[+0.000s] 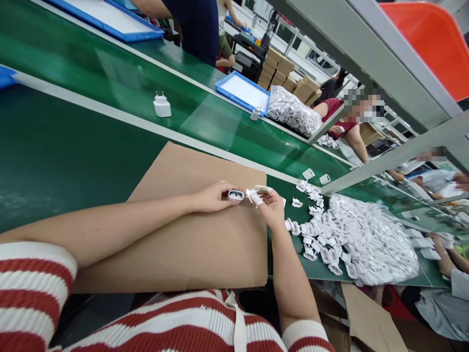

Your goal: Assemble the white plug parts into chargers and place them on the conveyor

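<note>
My left hand (216,195) is closed round a white charger housing (236,195), whose open end faces right and shows a dark inside. Just to its right, my right hand (271,203) pinches a white plug cap (253,197) with pins, a small gap away from the housing. A pale cover wraps one of my right fingertips. Both hands are above a sheet of brown cardboard (205,244). Right of my right hand lies a loose pile of white plug caps (322,239).
A clear plastic bag (377,239) full of white parts lies beyond the pile. Across a metal rail, a green conveyor belt (120,93) carries a white charger (161,105). Blue-rimmed trays (244,93) and another filled bag (293,111) stand on the far side, where people work.
</note>
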Demonstrator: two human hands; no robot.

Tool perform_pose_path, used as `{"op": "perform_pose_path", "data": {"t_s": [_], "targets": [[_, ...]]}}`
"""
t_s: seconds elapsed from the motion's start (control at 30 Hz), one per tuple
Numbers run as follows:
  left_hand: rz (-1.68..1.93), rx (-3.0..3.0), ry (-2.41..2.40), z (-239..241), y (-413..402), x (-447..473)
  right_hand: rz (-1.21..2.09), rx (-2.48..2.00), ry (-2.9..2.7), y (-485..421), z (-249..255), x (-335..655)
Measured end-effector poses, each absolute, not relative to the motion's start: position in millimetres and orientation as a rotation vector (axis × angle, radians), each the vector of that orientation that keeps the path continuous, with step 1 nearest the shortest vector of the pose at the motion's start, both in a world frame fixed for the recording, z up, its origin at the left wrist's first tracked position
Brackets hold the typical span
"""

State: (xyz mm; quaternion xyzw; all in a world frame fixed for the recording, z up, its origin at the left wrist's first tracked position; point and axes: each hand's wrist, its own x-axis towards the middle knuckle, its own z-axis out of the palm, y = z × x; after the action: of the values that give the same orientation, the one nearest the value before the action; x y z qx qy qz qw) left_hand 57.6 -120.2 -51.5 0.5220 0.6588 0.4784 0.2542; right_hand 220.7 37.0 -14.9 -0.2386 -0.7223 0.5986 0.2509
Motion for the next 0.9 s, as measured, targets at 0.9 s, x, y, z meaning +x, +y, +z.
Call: {"op": "perform_pose_path", "data": {"t_s": [0.9], "targets": [[1.324,1.173,1.798,-46.2,-117.0,67.9,0.853,-0.351,-2.406,16.0,-0.9,228.6]]}}
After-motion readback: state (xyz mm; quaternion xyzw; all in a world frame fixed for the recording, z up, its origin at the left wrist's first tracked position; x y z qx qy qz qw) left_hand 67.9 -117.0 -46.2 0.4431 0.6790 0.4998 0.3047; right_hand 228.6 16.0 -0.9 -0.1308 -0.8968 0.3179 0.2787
